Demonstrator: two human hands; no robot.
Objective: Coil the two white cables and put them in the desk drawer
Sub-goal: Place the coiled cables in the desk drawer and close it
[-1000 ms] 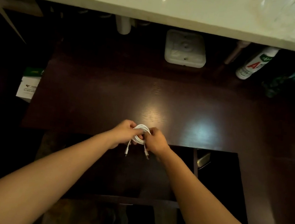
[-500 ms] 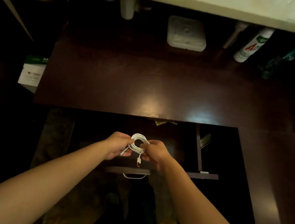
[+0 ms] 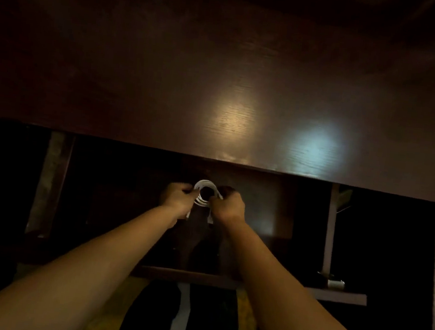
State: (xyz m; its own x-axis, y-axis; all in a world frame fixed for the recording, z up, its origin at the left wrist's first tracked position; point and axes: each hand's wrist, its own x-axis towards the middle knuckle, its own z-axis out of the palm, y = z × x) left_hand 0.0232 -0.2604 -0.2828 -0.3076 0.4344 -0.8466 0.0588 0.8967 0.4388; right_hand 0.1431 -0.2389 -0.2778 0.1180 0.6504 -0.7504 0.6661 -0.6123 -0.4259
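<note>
the drawer (image 3: 251,285) stands pulled out from under the dark desk (image 3: 220,83), and everything else is placed against it. at the drawer's far left its side rail (image 3: 48,186) runs back toward the desk edge. over the middle of the drawer, nearer its back than its front panel, the left hand (image 3: 178,197) is curled closed on the left side of the cable (image 3: 205,193). the cable is a small white coil, held up between both hands above the drawer floor, not resting on it as far as can be told. two loose ends with plugs hang down from the coil, one by each hand. the right hand (image 3: 229,205) is pinched shut on the coil's right side. both forearms reach in across the drawer's front panel. at the drawer's right a divider (image 3: 330,226) runs front to back, with a small pale metal piece (image 3: 335,284) at its front end. only one coil shows.
</note>
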